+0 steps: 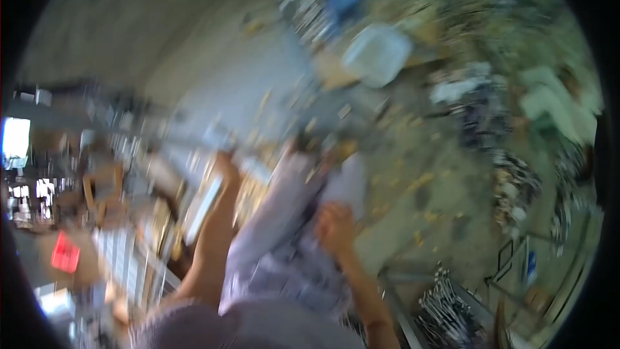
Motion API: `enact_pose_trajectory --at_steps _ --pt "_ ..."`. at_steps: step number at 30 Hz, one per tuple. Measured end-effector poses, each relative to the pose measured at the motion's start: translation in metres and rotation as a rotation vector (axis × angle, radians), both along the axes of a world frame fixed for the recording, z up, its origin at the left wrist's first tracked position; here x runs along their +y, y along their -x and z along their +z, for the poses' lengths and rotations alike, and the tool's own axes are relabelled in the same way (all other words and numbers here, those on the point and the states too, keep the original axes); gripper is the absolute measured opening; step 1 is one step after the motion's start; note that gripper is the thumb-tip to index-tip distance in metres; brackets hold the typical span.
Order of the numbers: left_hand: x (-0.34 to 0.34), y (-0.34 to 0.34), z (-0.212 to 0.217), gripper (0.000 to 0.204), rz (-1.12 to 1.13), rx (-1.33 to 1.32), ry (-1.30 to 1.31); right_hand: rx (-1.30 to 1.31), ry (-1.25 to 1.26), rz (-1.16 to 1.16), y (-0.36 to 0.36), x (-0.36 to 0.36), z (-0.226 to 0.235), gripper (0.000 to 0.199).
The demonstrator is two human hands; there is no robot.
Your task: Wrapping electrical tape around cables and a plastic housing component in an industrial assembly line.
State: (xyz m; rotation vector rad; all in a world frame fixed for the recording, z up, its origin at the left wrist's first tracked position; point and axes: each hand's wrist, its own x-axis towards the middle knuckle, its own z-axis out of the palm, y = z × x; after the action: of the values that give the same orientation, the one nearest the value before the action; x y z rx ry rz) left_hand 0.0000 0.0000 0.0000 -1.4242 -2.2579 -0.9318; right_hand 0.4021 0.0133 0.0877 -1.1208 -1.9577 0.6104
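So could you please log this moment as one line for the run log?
view: motion-blurred | left hand: reaching forward, grip unclear | right hand: on pale cloth | white tub beyond

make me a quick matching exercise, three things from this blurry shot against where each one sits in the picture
Things:
1. white tub
2. red thing
3. pale cloth

Places:
A. far left, low
B. centre, between the two hands
C. upper middle, on the littered floor

Pairs: 1-C, 2-A, 3-B. The right hand touches the cloth; blur hides how the left hand closes.
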Motion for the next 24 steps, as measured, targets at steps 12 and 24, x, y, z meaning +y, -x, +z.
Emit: enact_pose_trajectory --at_steps 12,24 --pt "0.067 -0.291 0.335 0.025 -1.050 -0.422 -0.037 0.057 -0.023 -0.575 -0.025 0.065 0.120 0.108" --pt "-0.069 -0.308 0.348 0.015 -1.267 -0.353 0.128 1.450 0.405 -0.928 -0.181 0.047 0.005 0.024"
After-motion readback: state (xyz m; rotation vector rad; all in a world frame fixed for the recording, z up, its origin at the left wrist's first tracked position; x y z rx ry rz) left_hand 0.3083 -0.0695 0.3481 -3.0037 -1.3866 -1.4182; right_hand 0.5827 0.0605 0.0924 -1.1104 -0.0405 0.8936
